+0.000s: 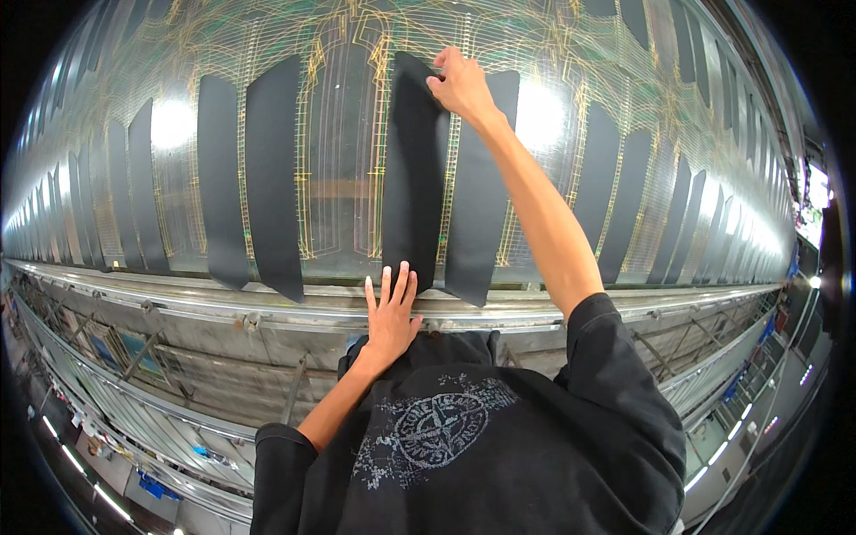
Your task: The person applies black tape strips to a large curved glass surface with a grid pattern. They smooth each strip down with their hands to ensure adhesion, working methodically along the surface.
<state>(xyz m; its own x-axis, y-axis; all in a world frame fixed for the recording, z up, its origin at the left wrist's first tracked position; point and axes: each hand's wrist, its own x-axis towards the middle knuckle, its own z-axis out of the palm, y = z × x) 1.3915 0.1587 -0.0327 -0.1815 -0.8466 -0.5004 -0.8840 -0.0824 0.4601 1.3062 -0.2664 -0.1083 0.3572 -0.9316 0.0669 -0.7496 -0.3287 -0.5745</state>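
Pinching the top edge of a long black strip [415, 178], the right hand [462, 85] has thumb and fingers closed on the strip's upper corner, high on the glass panel [343, 152]. The left hand [390, 314] lies flat with fingers spread, pressing the strip's lower end just above the metal rail [223, 308]. The strip hangs nearly upright between the hands, its right edge just beside or slightly over a neighbouring black strip [481, 205].

Doing this well seems to call for keeping the bottom pinned while the top is lined up with the yellow lines on the panel, so the strip lies straight and unwrinkled, parallel to the others [272, 178].

No packages or labels show near the hands. Small blue and green rectangles [116, 348], perhaps signs, sit below the rail at left, too blurred to tell.
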